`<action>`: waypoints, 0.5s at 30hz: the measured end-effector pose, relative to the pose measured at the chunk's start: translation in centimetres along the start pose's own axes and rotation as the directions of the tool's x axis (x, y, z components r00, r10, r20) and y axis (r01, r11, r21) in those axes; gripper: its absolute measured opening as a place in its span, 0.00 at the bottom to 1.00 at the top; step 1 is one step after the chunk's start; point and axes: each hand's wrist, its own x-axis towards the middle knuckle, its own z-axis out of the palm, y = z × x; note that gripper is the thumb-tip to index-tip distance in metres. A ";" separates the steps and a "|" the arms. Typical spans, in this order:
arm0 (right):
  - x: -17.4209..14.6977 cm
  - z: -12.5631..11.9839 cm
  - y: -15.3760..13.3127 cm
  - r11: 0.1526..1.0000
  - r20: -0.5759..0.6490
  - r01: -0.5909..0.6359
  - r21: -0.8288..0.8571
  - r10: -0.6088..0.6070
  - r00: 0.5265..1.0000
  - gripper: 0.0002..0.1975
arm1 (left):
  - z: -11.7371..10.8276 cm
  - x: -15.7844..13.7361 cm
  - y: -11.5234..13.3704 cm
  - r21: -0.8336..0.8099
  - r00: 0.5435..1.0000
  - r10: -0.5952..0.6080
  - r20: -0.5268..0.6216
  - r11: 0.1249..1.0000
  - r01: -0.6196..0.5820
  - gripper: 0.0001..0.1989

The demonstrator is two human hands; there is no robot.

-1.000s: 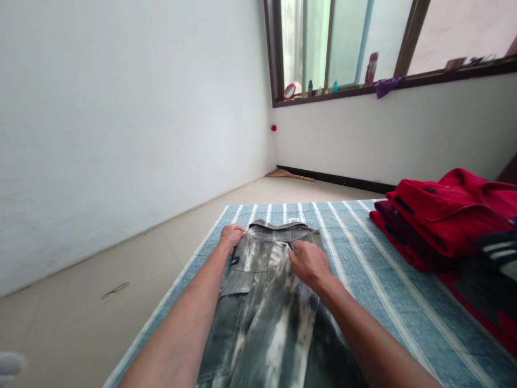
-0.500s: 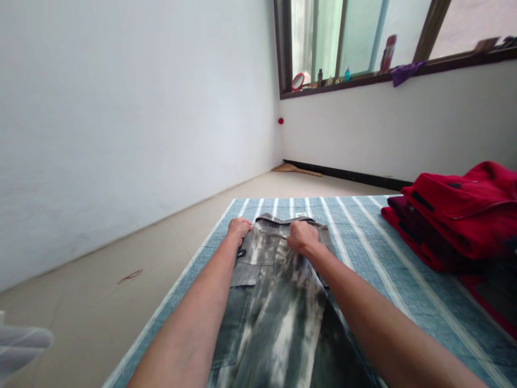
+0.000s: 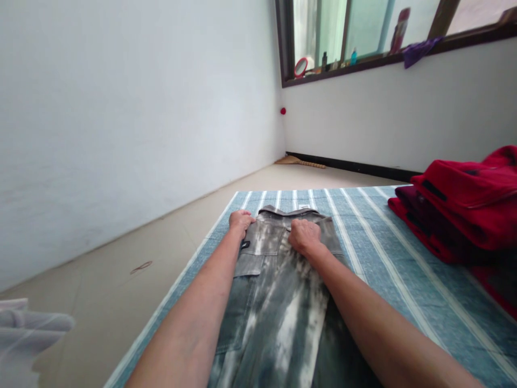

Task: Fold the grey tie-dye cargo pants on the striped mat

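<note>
A pair of grey-green tie-dye cargo pants [image 3: 278, 291] lies lengthwise in front of me, its waistband at the far end and a flap pocket on the left side. My left hand [image 3: 241, 222] pinches the left edge near the waistband. Closed on the cloth just below the waistband, right of the middle, is my right hand [image 3: 305, 236]; its fingertips are hidden under the knuckles. Beneath the pants is a blue cloth with white stripes [image 3: 388, 253].
Folded red and maroon clothes [image 3: 464, 215] are stacked at the right. Pale folded fabric [image 3: 32, 334] shows at the lower left. Past the far edge, a broom [image 3: 301, 161] lies on the floor by the wall. Bottles and a round mirror [image 3: 301, 67] line the window sill.
The view has tilted down slightly and shifted left. Both hands keep their places on the pants, which look nearly unchanged.
</note>
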 end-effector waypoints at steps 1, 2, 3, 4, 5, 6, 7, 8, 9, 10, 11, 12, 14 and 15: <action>0.0 0.3 0.1 1.000 -0.002 -0.004 -0.002 0.004 1.000 0.15 | 0.0 0.0 0.0 0.023 1.000 0.012 -0.013 1.000 -0.011 0.11; -0.1 0.6 0.2 1.000 -0.006 -0.007 -0.003 0.007 1.000 0.15 | 0.1 0.0 0.0 0.051 0.999 0.025 -0.024 0.998 -0.024 0.14; -0.1 0.8 0.3 1.000 -0.011 -0.008 -0.004 0.008 1.000 0.15 | 0.1 -0.1 0.0 0.085 0.999 0.041 -0.032 0.996 -0.038 0.15; -0.1 1.1 0.4 1.000 -0.018 -0.007 -0.005 0.007 1.000 0.15 | 0.1 -0.1 0.0 0.126 0.998 0.058 -0.038 0.991 -0.053 0.17; -0.1 1.3 0.5 1.000 -0.025 -0.004 -0.005 0.004 1.000 0.15 | 0.1 -0.3 0.2 0.173 0.996 0.079 -0.039 0.982 -0.071 0.17; -0.2 1.4 0.5 1.000 -0.033 0.000 -0.006 0.000 0.999 0.15 | 0.1 -0.6 0.4 0.225 0.994 0.103 -0.038 0.970 -0.092 0.17; -0.2 1.6 0.6 1.000 -0.041 0.006 -0.006 -0.006 0.999 0.14 | 0.1 -0.9 0.6 0.280 0.990 0.133 -0.034 0.953 -0.119 0.17; -0.2 1.7 0.7 1.000 -0.049 0.013 -0.005 -0.013 0.999 0.14 | 0.1 -1.4 1.0 0.336 0.985 0.171 -0.027 0.930 -0.152 0.17; -0.3 1.9 0.7 1.000 -0.056 0.020 -0.003 -0.020 0.998 0.14 | 0.0 -2.0 1.5 0.388 0.976 0.215 -0.018 0.902 -0.191 0.16; -0.3 1.9 0.7 1.000 -0.060 0.027 0.000 -0.027 0.998 0.14 | -0.1 -2.8 2.0 0.435 0.965 0.263 -0.006 0.869 -0.235 0.16; -0.4 2.0 0.8 0.999 -0.063 0.033 0.004 -0.033 0.997 0.13 | -0.3 -3.6 2.5 0.474 0.950 0.313 0.011 0.835 -0.281 0.15; -0.4 2.0 0.7 0.999 -0.064 0.038 0.009 -0.037 0.997 0.13 | -0.5 -4.6 3.1 0.504 0.931 0.362 0.035 0.798 -0.330 0.14; -0.6 2.0 0.7 0.999 -0.064 0.041 0.021 -0.040 0.997 0.13 | -0.8 -6.7 3.9 0.537 0.890 0.441 0.112 0.727 -0.428 0.12; -0.6 2.0 0.6 0.999 -0.062 0.040 0.027 -0.039 0.997 0.13 | -0.9 -7.7 4.1 0.540 0.868 0.469 0.165 0.694 -0.477 0.10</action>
